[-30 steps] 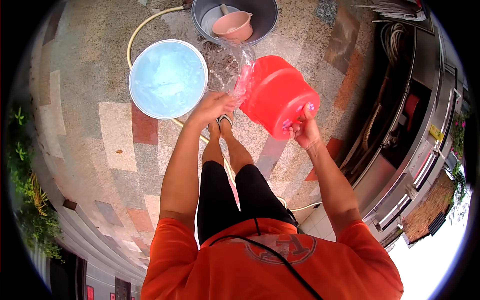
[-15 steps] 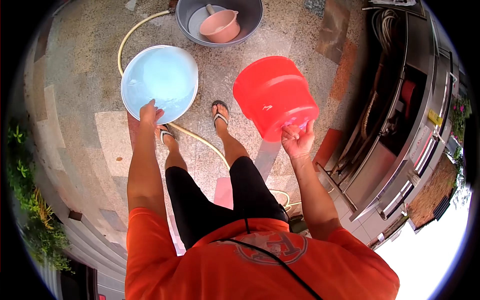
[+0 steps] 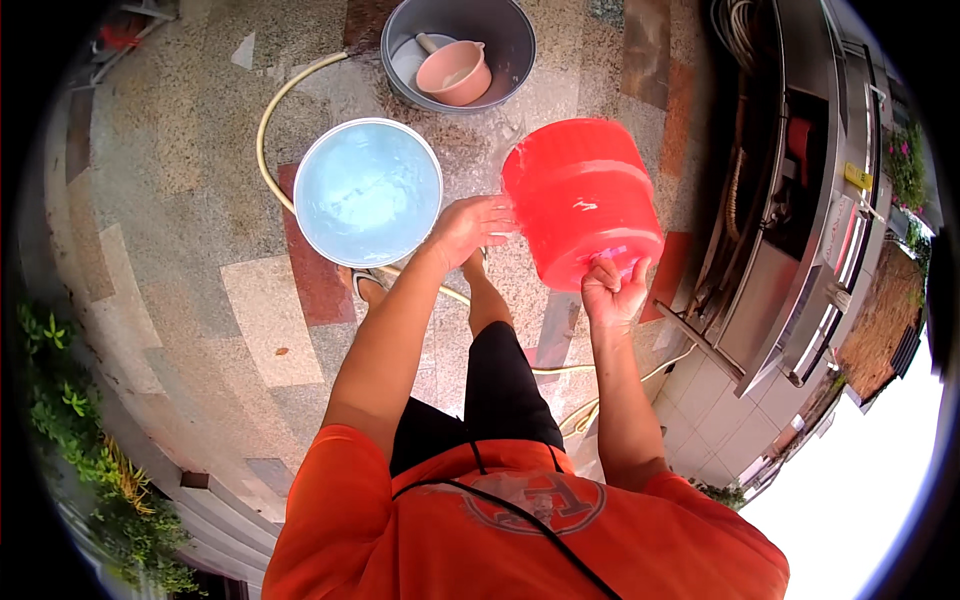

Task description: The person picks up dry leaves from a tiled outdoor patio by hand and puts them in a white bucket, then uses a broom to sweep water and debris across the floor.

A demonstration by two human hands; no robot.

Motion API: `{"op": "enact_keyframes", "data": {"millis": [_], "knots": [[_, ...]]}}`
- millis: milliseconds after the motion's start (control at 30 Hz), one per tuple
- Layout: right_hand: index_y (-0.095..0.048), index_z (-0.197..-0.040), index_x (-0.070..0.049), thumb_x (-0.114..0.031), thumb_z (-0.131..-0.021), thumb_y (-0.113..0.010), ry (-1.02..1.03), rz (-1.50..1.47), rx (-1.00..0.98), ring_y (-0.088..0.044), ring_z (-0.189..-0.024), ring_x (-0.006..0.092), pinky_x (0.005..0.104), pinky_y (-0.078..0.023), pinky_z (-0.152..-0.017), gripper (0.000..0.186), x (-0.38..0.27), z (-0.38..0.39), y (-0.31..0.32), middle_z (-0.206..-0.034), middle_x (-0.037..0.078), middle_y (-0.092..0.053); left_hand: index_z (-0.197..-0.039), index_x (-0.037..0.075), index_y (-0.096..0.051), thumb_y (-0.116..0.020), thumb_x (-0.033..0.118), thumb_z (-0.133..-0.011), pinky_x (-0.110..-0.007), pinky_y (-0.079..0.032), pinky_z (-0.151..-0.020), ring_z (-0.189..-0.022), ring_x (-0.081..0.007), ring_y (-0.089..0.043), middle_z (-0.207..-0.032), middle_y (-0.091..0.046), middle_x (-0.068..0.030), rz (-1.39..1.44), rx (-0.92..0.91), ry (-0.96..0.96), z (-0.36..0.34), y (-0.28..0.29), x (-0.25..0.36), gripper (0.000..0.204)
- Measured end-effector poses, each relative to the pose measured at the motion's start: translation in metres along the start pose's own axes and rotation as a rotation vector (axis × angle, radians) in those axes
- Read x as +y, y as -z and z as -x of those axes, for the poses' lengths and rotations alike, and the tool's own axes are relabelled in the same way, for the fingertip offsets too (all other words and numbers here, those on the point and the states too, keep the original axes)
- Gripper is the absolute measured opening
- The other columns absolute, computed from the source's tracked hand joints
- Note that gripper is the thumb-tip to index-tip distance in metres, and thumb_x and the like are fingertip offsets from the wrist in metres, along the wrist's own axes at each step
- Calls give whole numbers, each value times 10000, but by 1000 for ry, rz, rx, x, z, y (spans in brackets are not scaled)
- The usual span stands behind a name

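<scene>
My right hand grips the bottom edge of a red plastic bucket, its fingers curled and thumb raised. The bucket is held tipped over, with its base toward me and its mouth facing away. My left hand is stretched out flat with fingers apart, at the bucket's left side; whether it touches the wall I cannot tell. Left of that hand stands a round basin of water, light blue inside with a white rim. The water surface is rippled.
A grey tub holding a pink dipper stands at the far middle. A cream hose curves round the basin and passes by my feet. On the right is a metal cabinet with coiled hose. Green plants line the left.
My left hand has come out of the water basin and moved right to the red bucket's side. My right hand still holds the bucket. The view has shifted a little.
</scene>
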State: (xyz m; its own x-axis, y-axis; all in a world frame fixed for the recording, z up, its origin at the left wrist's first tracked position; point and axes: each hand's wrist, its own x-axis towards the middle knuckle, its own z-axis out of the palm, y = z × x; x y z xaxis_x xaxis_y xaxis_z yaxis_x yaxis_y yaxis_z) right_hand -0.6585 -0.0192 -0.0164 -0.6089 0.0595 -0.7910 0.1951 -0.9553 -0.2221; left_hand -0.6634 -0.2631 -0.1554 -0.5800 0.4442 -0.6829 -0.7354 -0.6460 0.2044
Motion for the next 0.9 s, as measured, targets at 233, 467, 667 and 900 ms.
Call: {"op": "enact_keyframes", "data": {"millis": [233,467,667,900], "knots": [[-541,-1034,-2,-538,-951,-567,7,92,28,-347,-487,119,227,-323,-461,542,-8,27,12,-539,6,-348,-1038,-38,-699,-555,183,-952,-310,-541,-659,-668,-209,-693,-848,-720,-143,-860,645,-334,69,129,91,277],[-536,-790,-144,-537,-972,-532,-65,491,292,-391,-481,168,284,-357,-488,433,-32,-30,75,-468,-20,-287,-994,-54,-692,-622,186,-801,-444,-552,-789,-849,-391,-701,-862,-703,-257,-1532,1163,-215,142,358,201,316],[-490,-727,-178,-501,-982,-541,-18,847,573,-397,-451,158,270,-306,-441,415,-27,-50,162,-462,-24,-259,-928,-67,-669,-625,262,-800,-474,-523,-883,-989,-440,-657,-988,-685,-288,-1846,1167,108,71,442,214,356],[-515,-734,-141,-525,-998,-492,-78,871,844,-370,-418,169,284,-316,-415,467,-4,-40,228,-471,-13,-298,-1054,-90,-622,-664,346,-836,-467,-532,-873,-1004,-415,-669,-1008,-691,-273,-1759,1170,198,-59,507,207,489]]}}
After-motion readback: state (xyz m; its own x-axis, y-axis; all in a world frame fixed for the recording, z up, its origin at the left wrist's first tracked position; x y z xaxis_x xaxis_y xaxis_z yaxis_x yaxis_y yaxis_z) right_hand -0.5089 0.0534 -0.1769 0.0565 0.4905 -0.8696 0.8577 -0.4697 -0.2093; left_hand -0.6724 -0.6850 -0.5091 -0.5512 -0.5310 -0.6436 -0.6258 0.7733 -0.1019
